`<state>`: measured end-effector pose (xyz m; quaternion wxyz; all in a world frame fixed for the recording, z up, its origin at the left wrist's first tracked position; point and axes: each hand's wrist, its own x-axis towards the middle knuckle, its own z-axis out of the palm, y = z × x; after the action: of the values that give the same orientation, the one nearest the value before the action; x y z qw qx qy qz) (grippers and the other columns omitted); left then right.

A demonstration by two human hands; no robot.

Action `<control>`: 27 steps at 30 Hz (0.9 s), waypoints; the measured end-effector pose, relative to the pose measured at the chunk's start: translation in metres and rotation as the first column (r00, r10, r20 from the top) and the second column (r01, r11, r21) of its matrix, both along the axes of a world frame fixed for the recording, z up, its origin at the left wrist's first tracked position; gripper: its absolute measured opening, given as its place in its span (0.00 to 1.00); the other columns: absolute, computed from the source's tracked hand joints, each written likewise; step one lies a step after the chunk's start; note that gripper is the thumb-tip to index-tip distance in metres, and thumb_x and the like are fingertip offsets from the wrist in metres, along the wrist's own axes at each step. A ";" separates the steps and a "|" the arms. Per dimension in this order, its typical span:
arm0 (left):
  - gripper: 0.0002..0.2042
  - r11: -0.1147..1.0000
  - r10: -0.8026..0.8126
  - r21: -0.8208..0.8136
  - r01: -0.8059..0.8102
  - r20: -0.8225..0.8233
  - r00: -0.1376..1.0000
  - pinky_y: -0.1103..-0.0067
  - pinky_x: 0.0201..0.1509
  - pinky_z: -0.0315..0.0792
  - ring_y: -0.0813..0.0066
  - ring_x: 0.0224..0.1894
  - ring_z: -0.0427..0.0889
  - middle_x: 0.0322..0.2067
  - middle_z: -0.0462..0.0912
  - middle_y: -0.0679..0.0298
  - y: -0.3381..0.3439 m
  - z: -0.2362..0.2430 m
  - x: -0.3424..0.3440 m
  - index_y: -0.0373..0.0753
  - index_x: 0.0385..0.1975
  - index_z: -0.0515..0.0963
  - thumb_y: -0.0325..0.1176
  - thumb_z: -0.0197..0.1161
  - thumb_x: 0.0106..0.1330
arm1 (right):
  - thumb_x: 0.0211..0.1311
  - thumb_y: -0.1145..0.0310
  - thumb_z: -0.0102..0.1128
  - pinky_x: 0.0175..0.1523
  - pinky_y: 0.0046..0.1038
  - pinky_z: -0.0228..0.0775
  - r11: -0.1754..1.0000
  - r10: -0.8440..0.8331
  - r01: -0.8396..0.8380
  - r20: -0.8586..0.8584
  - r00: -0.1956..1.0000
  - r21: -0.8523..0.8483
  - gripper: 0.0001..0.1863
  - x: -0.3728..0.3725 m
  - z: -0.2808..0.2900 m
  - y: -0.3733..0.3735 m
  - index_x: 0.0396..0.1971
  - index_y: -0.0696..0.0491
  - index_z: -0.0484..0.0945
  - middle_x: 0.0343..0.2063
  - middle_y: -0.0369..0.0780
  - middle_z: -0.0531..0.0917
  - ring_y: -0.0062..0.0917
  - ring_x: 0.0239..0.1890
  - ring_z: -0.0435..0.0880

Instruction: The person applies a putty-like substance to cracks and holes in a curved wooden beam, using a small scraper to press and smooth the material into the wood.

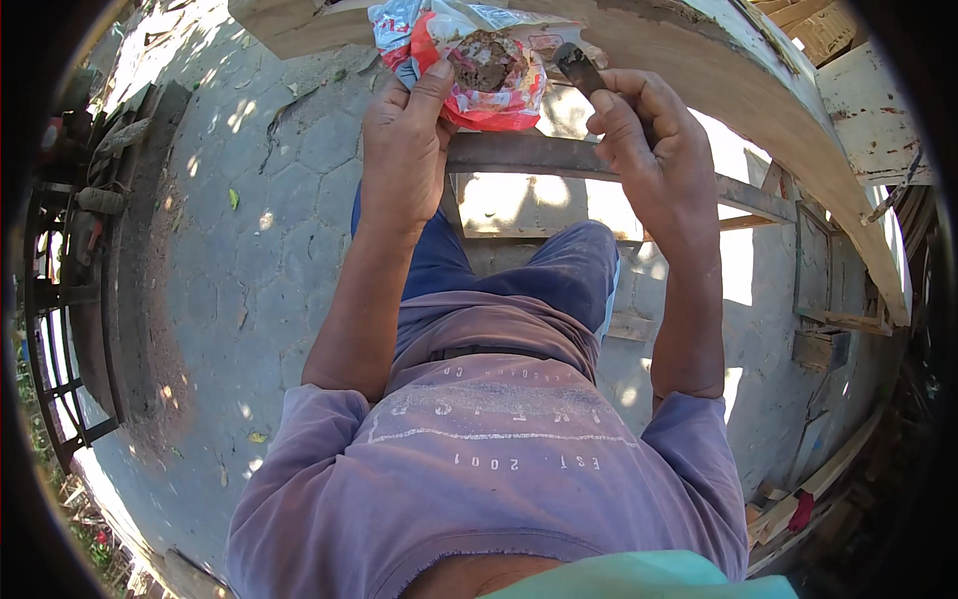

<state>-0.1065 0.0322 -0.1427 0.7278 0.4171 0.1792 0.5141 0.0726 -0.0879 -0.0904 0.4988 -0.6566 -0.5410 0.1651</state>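
Both forearms (364, 290) stretched forward. The left hand (404, 145) pinched the open bag (504, 113) at its left edge, thumb on top, while the right hand (654, 140), beside the bag, held a dark blade (576, 68) between thumb and curled fingers.

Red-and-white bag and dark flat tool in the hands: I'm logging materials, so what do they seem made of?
Red-and-white bag: likely thin, slightly glossy plastic film, judging by its sharp crinkles and sheen. Dark flat tool: perhaps metal, with a dull, smudged finish, given its thin, stiff-looking shape; hard plastic remains possible.
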 end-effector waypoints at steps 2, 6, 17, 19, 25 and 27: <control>0.13 1.000 0.020 -0.001 -0.020 0.012 1.000 0.70 0.63 0.76 0.69 0.55 0.84 0.54 0.84 0.60 0.000 -0.001 -0.001 0.35 0.57 0.75 0.33 0.59 0.78 | 0.72 0.65 0.63 0.36 0.28 0.72 0.999 0.015 -0.014 0.020 1.000 -0.037 0.12 -0.010 0.003 0.006 0.45 0.59 0.82 0.27 0.42 0.85 0.21 0.28 0.81; 0.07 0.997 0.078 -0.002 -0.078 0.065 0.995 0.78 0.49 0.80 0.78 0.43 0.86 0.44 0.87 0.63 -0.004 0.003 0.006 0.36 0.48 0.78 0.32 0.59 0.78 | 0.71 0.66 0.63 0.38 0.32 0.73 0.996 0.078 -0.072 0.104 0.991 -0.059 0.11 -0.015 -0.006 0.019 0.43 0.59 0.83 0.28 0.46 0.85 0.29 0.29 0.84; 0.12 0.997 0.068 0.039 -0.067 -0.009 0.998 0.71 0.58 0.79 0.70 0.51 0.85 0.51 0.85 0.57 -0.002 -0.004 0.003 0.33 0.56 0.76 0.29 0.58 0.77 | 0.70 0.65 0.64 0.41 0.36 0.74 0.978 0.166 -0.143 0.147 0.975 -0.152 0.12 -0.015 -0.010 0.036 0.42 0.59 0.83 0.30 0.48 0.86 0.37 0.32 0.85; 0.10 0.994 0.101 0.042 -0.100 -0.023 0.995 0.75 0.51 0.79 0.76 0.46 0.84 0.47 0.85 0.61 -0.003 -0.002 0.006 0.33 0.53 0.78 0.28 0.58 0.77 | 0.70 0.65 0.64 0.40 0.35 0.75 0.969 0.195 -0.175 0.103 0.975 -0.175 0.12 -0.014 -0.007 0.038 0.42 0.60 0.83 0.28 0.45 0.86 0.33 0.31 0.85; 0.11 0.991 0.114 0.080 -0.104 -0.132 0.985 0.75 0.48 0.82 0.74 0.44 0.87 0.46 0.87 0.61 -0.002 -0.003 0.002 0.34 0.55 0.77 0.29 0.60 0.77 | 0.72 0.63 0.63 0.31 0.24 0.74 0.913 0.235 -0.266 -0.134 0.963 -0.309 0.13 -0.018 0.006 0.042 0.40 0.59 0.83 0.25 0.37 0.85 0.16 0.24 0.81; 0.11 0.991 0.121 0.074 -0.112 -0.124 0.985 0.75 0.48 0.82 0.75 0.43 0.87 0.46 0.87 0.61 -0.003 -0.002 0.002 0.35 0.54 0.78 0.29 0.60 0.77 | 0.74 0.59 0.63 0.28 0.18 0.73 0.886 0.255 -0.326 -0.241 0.936 -0.329 0.15 -0.014 0.005 0.045 0.43 0.58 0.82 0.26 0.34 0.84 0.13 0.23 0.80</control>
<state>-0.1041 0.0292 -0.1448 0.6691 0.4621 0.2325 0.5336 0.0590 -0.0432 -0.0851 0.3876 -0.6296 -0.5433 0.3977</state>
